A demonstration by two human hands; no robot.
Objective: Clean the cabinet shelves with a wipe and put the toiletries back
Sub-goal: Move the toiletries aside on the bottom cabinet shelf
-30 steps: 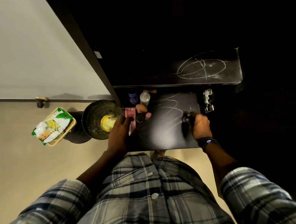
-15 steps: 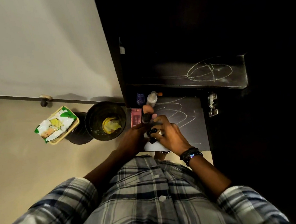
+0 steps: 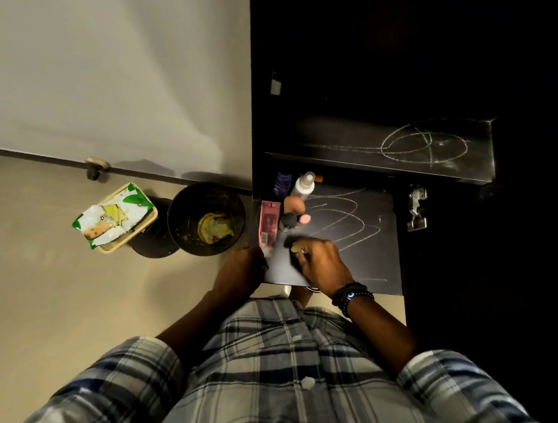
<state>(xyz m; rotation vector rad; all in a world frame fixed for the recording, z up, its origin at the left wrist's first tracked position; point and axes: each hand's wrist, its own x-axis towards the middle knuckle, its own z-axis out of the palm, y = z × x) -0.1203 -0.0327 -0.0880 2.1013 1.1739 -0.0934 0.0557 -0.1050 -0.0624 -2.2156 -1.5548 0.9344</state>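
Step in hand, as judged: setting toiletries (image 3: pixel 296 206) back on the lower shelf (image 3: pixel 372 260), where they cluster at its 10 o'clock corner; the right hand (image 3: pixel 320 262) curls its fingers round a small dark item (image 3: pixel 289 243) at 6 o'clock of that cluster, while the left hand (image 3: pixel 242 270) sits at the shelf's 8 o'clock corner, fingers hidden, grip not determinable. Pale scrawls (image 3: pixel 348 224) mark the shelf, so the next move likely calls for a wipe from the wipe pack (image 3: pixel 113 216) at 9 o'clock. Print on the pack and the pink tube (image 3: pixel 268 224) is illegible.
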